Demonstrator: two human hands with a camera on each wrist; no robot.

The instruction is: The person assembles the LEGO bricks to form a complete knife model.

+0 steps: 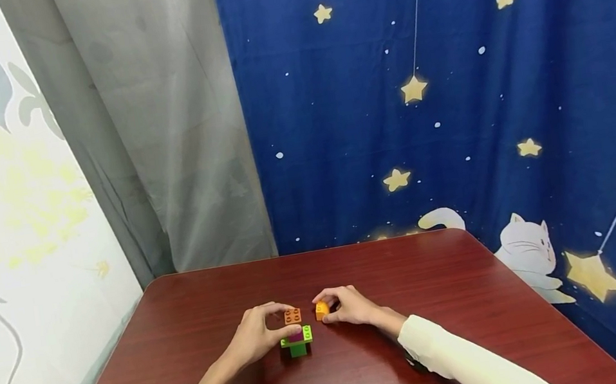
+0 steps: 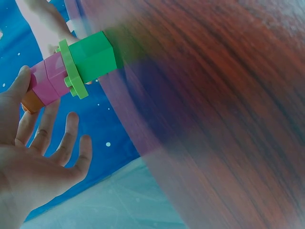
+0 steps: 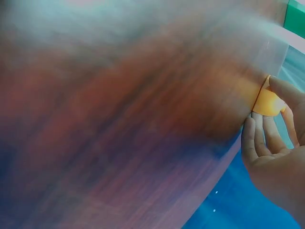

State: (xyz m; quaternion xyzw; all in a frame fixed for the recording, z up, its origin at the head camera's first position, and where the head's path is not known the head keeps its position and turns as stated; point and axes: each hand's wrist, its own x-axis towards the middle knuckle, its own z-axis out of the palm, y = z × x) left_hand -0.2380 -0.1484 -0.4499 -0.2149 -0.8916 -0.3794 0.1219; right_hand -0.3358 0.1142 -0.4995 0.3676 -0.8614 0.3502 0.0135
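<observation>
A stack of toy building bricks stands upright on the table. From the bottom it has a green block (image 2: pixel 95 56), a lime-green plate (image 1: pixel 307 333), pink bricks (image 2: pixel 49 78) and an orange brick (image 1: pixel 292 315) on top. My left hand (image 1: pixel 255 336) pinches the stack near its top between thumb and forefinger, the other fingers spread in the left wrist view. To the right of the stack, a yellow-orange brick with a rounded side (image 1: pixel 321 309) rests on the table. My right hand (image 1: pixel 353 306) holds this brick between thumb and fingertips.
Both bricks and hands are over a dark red-brown wooden table (image 1: pixel 194 304) with rounded far corners. Behind it hang a grey curtain (image 1: pixel 178 137) and a blue star-patterned curtain (image 1: pixel 333 117). A white patterned curtain (image 1: pixel 12 211) lies to the left.
</observation>
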